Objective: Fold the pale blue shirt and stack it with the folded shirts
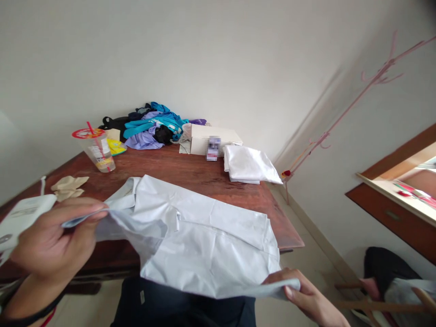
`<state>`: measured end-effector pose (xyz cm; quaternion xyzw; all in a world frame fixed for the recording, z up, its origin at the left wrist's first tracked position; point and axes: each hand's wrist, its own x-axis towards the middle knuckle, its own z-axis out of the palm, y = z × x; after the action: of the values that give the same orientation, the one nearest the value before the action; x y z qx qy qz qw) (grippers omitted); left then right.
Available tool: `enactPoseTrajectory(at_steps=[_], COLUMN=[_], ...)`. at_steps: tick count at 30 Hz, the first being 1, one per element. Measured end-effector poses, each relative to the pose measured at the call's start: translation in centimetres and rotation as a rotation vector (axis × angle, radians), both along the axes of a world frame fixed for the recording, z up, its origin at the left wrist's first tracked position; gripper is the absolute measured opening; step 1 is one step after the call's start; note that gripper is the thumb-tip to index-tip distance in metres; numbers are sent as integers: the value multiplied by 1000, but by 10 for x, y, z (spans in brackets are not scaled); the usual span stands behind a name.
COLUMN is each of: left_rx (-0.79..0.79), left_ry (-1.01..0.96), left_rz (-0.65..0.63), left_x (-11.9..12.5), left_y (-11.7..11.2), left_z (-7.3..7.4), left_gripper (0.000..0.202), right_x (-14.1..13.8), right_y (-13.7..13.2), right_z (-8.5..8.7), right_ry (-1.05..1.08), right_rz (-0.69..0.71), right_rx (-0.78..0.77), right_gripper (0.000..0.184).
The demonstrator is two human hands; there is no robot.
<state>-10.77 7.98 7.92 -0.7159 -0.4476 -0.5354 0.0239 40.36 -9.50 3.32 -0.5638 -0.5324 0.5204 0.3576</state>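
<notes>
A pale blue shirt (204, 236) lies spread over the near part of a dark wooden table (190, 175), its near edge lifted off the table. My left hand (54, 245) is closed, pinching a corner of the shirt at the left. My right hand (303, 295) at the lower right is also closed, gripping the shirt's hem between thumb and fingers. The cloth sags between both hands.
A folded white garment (250, 165) lies at the table's far right beside a white box (213, 138). A pile of blue and purple clothes (153, 127) sits at the back. A plastic cup with red straw (98, 150), crumpled tissue (68, 186) and a white device (23, 215) are at left. A pink coat rack (340, 118) leans on the wall.
</notes>
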Motion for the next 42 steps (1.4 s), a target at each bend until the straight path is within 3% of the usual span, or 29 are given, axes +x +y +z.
enactPoseTrajectory(at_steps=[2, 3, 6, 8, 10, 14, 17, 20, 25, 29, 32, 36, 38, 42], left_rx=[116, 38, -249, -404, -508, -628, -672, -692, -644, -755, -898, -1021, -983, -833], left_ry=[-55, 9, 167, 267, 358, 415, 329, 228, 6, -37, -23, 106, 201, 413], left_rz=[-32, -86, -315, -406, -466, -501, -500, -510, -390, -353, -389, -327, -288, -189], left_x=[38, 52, 78, 87, 93, 99, 95, 91, 93, 95, 92, 81, 76, 73], left_y=[24, 40, 103, 145, 181, 224, 236, 241, 239, 238, 243, 249, 248, 235], left_z=[20, 28, 40, 35, 20, -18, -40, -50, -45, -47, -60, -79, -82, -78], left_gripper=[17, 9, 23, 31, 33, 39, 43, 43, 40, 47, 68, 96, 97, 78], right_x=[5, 7, 6, 5, 7, 17, 24, 29, 35, 36, 34, 32, 32, 29], right_y=[4, 11, 43, 67, 87, 114, 124, 130, 135, 137, 139, 140, 139, 135], right_z=[-8, -11, -15, -17, -19, -28, -36, -44, -51, -49, -47, -46, -46, -49], right_ry=[117, 179, 246, 183, 66, -165, -272, -343, -459, -589, -694, -795, -836, -930], right_rz=[-268, -353, -470, -512, -535, -521, -521, -510, -580, -567, -512, -503, -494, -453], right_rx=[-84, -120, -127, -95, -52, 26, 62, 60, 114, 132, 113, 84, 95, 118], right_gripper=[55, 56, 53, 52, 54, 56, 52, 48, 43, 43, 43, 40, 38, 33])
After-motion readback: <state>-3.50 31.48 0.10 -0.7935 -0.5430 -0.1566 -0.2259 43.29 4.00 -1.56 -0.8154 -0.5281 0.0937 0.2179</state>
